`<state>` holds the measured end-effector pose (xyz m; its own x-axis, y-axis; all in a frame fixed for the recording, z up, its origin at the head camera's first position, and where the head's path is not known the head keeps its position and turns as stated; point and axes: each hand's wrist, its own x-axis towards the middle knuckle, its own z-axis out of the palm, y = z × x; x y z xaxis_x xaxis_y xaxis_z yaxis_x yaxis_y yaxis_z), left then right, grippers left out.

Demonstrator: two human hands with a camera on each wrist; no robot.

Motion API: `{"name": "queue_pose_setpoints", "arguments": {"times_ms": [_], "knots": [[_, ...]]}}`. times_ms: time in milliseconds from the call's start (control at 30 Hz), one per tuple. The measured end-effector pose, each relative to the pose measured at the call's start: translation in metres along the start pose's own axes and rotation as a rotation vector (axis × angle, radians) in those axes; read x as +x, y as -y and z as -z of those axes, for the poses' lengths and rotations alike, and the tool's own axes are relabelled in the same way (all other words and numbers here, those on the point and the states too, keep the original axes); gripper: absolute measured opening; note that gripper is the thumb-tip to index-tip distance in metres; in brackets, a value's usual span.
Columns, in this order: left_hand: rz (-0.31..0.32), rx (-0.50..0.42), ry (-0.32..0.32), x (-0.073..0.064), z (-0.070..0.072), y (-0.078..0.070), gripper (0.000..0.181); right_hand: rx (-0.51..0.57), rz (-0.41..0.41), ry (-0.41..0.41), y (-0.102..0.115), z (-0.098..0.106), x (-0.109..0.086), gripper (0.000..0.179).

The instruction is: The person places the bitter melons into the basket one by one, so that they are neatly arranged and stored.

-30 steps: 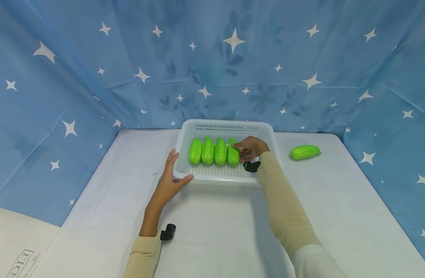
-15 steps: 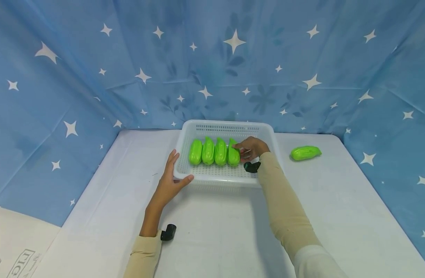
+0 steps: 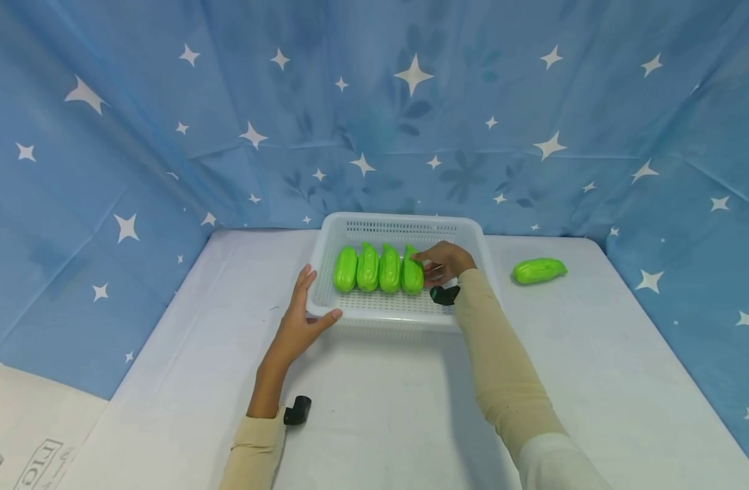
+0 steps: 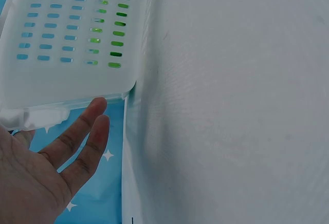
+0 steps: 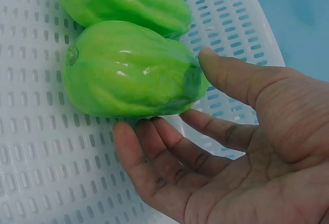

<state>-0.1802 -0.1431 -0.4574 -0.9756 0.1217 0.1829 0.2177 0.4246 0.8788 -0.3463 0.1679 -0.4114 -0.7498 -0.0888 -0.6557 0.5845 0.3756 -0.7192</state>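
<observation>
A white perforated basket [image 3: 399, 316] holds several glossy green gourd-shaped fruits [image 3: 367, 268] standing side by side in a row. My right hand [image 3: 443, 261] reaches inside and holds the rightmost gourd-shaped fruit [image 5: 128, 70] lightly. In the right wrist view its thumb lies at the narrow dark end, while the fingertips meet the side. My left hand [image 3: 297, 327] rests at the basket's front-left corner, thumb over the front rim. Two straight fingers of the left hand [image 4: 56, 167] show along the basket's end in the left wrist view; the other fingers are partly hidden.
One more green fruit [image 3: 538, 270] lies on the white table [image 3: 374, 408], right of the basket. A blue curtain [image 3: 374, 102] with white stars hangs right behind the basket and along both sides. Printed pale sheeting [image 3: 31, 435] shows at the lower left.
</observation>
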Motion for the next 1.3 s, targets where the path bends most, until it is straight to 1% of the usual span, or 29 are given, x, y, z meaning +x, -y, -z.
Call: {"name": "queue_pose_setpoints", "arguments": {"times_ms": [200, 433, 533, 567, 667, 767, 800, 933, 967, 1067, 1300], "knots": [[-0.003, 0.006, 0.001, 0.000, 0.000, -0.002, 0.092, 0.006, -0.014, -0.025, 0.000, 0.001, -0.001, 0.070], [0.011, -0.007, 0.006, -0.001, 0.000, -0.001, 0.092, 0.009, -0.020, -0.044, 0.000, 0.003, -0.005, 0.066], [-0.001, -0.003, 0.008, 0.000, 0.000, -0.002, 0.092, 0.000, -0.011, -0.038, 0.001, 0.006, -0.009, 0.063], [0.000, -0.005, 0.009, -0.001, 0.002, -0.008, 0.091, -0.007, -0.010, -0.037, 0.002, 0.007, -0.011, 0.064], [-0.014, 0.007, 0.005, 0.000, 0.002, -0.007, 0.091, -0.030, 0.003, -0.027, 0.006, 0.009, -0.015, 0.065], [-0.011, -0.002, 0.006, 0.001, 0.003, -0.008, 0.091, -0.069, 0.016, -0.016, 0.010, 0.011, -0.020, 0.066], [-0.015, -0.003, 0.004, 0.002, 0.002, -0.002, 0.092, -0.084, 0.020, -0.012, 0.012, 0.013, -0.022, 0.064], [-0.002, -0.009, 0.006, 0.001, 0.000, -0.003, 0.092, -0.147, 0.038, -0.007, 0.017, 0.017, -0.032, 0.063], [0.000, -0.006, 0.003, 0.000, 0.000, -0.002, 0.092, -0.149, 0.043, -0.009, 0.019, 0.018, -0.034, 0.062], [0.001, 0.001, -0.005, -0.001, 0.000, -0.002, 0.092, -0.150, 0.066, -0.009, 0.023, 0.021, -0.040, 0.061], [-0.002, -0.002, -0.006, -0.001, 0.000, 0.000, 0.093, -0.081, 0.092, 0.012, 0.024, 0.028, -0.046, 0.060]]}}
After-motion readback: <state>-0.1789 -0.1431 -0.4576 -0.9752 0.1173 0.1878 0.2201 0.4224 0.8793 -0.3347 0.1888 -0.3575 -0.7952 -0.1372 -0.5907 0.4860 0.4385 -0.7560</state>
